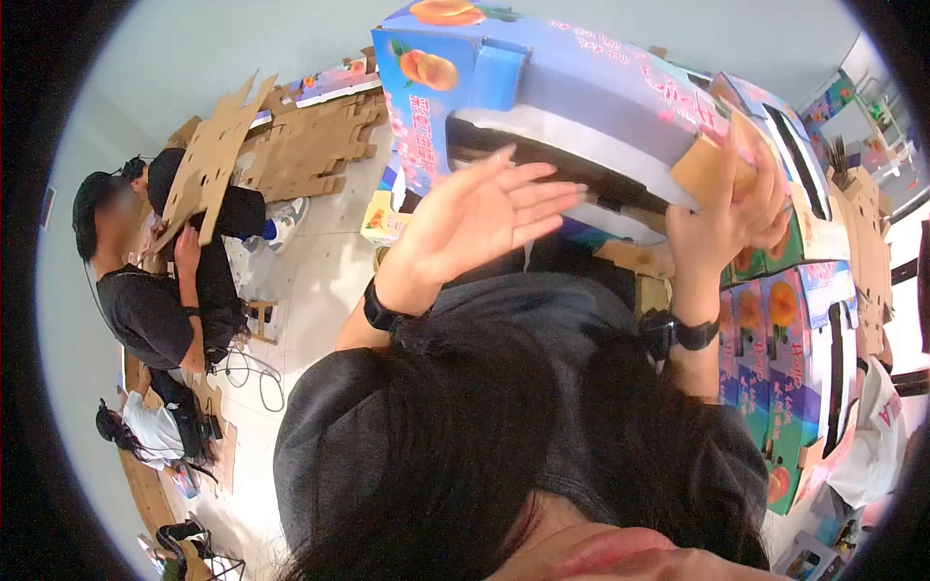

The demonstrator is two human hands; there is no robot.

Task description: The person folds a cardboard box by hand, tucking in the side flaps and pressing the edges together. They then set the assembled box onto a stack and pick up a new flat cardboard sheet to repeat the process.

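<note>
A blue and purple cardboard fruit box [572, 82] printed with peaches stands tilted in front of my chest. A long cut-out opening with a dark inside runs along its near side. My left hand [489, 218] is in front of this opening, palm turned up and fingers stretched out, holding nothing. At the box's right end, my right hand [731, 208] grips the corner by a bare brown cardboard flap [712, 172], its fingers bent over the edge. Dark bands are on both wrists.
Printed fruit boxes [785, 310] are stacked at the right, with a white bag [872, 436] below. At the left, a person [145, 310] in black handles a flat cardboard sheet [213, 155]. Another person [150, 426] in white is lower left. Cardboard sheets [315, 145] and a cable [257, 378] lie behind.
</note>
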